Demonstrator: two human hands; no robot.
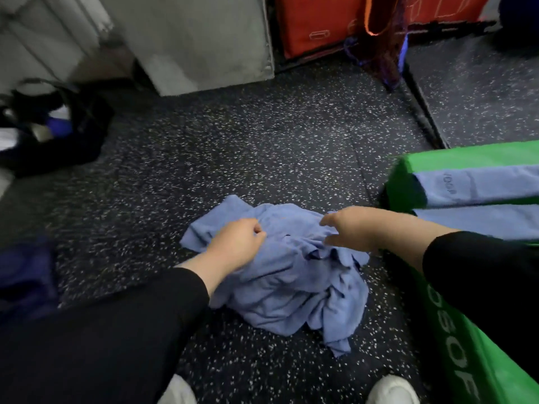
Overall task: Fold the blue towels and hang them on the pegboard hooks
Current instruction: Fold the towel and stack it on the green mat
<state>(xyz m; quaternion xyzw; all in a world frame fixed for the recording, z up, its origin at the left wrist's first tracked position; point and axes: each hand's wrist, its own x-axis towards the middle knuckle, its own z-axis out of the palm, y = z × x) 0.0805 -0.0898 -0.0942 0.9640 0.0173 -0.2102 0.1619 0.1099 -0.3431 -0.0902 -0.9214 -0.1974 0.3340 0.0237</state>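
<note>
A crumpled heap of blue towels (294, 290) lies on the dark speckled floor in front of me. My left hand (236, 243) sits on the heap's left side with its fingers curled into the cloth, gripping a fold. My right hand (350, 228) hovers over the heap's upper right edge, fingers and thumb spread apart near the fabric. More blue towels (478, 185) lie folded flat on a green bag (455, 330) at the right. No pegboard is in view.
A grey box (201, 45) stands at the back, with an orange bag (318, 24) and a mesh bag (382, 48) beside it. A black bag (49, 129) lies at the left. My white shoes (392, 389) show at the bottom edge.
</note>
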